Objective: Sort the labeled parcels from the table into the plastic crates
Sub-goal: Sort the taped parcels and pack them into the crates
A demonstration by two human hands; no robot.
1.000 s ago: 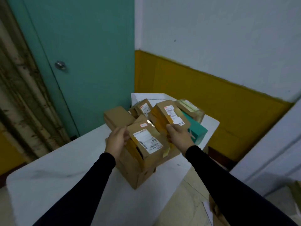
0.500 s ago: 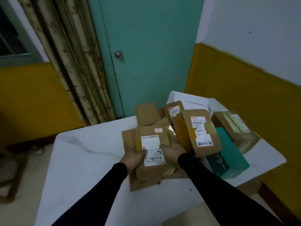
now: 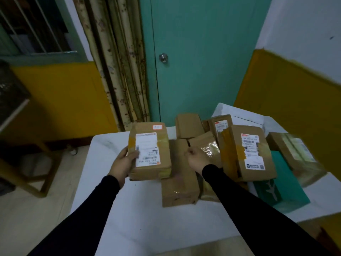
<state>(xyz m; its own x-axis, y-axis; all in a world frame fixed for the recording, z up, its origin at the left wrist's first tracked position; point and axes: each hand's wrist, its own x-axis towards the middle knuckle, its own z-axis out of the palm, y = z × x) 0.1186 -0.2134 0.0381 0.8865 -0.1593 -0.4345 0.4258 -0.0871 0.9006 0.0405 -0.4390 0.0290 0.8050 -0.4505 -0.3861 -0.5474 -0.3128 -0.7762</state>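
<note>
One head-worn view, looking forward and down from close above the white table [image 3: 140, 228], facing the green door [image 3: 203, 61] beyond.
</note>
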